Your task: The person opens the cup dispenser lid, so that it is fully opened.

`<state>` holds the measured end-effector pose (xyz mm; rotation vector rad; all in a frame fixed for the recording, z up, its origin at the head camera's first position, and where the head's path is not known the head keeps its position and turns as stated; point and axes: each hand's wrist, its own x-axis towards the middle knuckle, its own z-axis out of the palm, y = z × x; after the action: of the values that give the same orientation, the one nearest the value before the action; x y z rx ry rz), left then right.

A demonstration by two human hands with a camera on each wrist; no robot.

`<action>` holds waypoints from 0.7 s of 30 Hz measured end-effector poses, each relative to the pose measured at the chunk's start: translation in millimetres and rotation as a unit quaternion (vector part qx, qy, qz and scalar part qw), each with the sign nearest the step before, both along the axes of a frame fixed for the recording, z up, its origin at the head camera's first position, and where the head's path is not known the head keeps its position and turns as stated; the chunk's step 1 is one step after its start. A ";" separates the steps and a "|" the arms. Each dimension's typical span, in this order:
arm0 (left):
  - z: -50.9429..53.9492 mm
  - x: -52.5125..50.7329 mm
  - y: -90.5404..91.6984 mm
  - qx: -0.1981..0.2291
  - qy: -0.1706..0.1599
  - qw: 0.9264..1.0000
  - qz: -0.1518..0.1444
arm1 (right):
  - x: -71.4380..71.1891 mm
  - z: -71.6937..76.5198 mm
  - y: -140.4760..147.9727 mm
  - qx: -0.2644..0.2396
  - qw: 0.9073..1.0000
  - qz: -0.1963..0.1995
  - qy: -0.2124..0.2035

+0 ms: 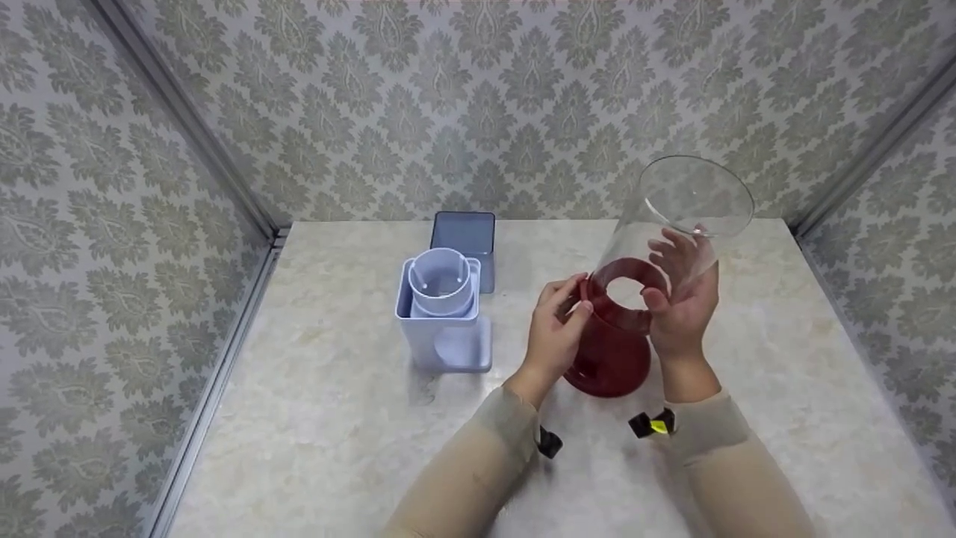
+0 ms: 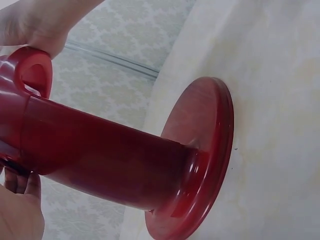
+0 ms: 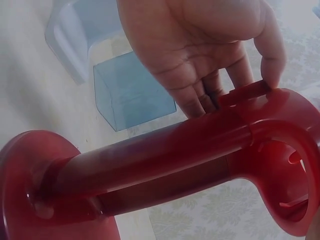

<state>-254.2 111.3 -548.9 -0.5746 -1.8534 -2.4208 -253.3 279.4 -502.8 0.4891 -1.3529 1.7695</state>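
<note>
A red stand (image 1: 614,359) with a round base and a ring-shaped top stands on the table, front right of centre. My left hand (image 1: 554,329) pinches the left edge of its ring, fingers and thumb on opposite sides. From the ring a clear cylinder (image 1: 665,224) leans up to the right, its wide mouth facing up. My right hand (image 1: 686,314) curls about the cylinder's right side, its fingers showing through the clear wall and its thumb near the ring. How deep the cylinder sits in the ring, I cannot tell. In the left wrist view, the stand's base (image 2: 200,150) touches the tabletop.
Left of the stand is a pale lilac holder (image 1: 441,340) with a round cup (image 1: 441,284) in its top. Behind that stands a translucent grey-blue square container (image 1: 463,232). Patterned walls (image 1: 485,112) close in the table (image 1: 321,418) at the back and sides.
</note>
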 end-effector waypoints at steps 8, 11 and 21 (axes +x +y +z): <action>1.5 1.3 -0.7 -0.009 0.002 1.000 0.002 | -1.0 -0.2 1.0 -0.003 1.000 -0.001 -0.006; 2.3 1.4 -1.2 -0.014 0.005 1.000 -0.001 | -3.0 -1.4 1.2 -0.018 1.000 0.006 0.005; 3.7 -2.3 -3.0 -0.011 0.002 1.000 -0.014 | -9.1 -0.7 -2.6 -0.105 0.993 0.021 0.042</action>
<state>-256.4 108.4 -545.2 -0.6105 -1.8854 -2.4183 -262.4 276.7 -503.5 0.4734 -1.0914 1.8782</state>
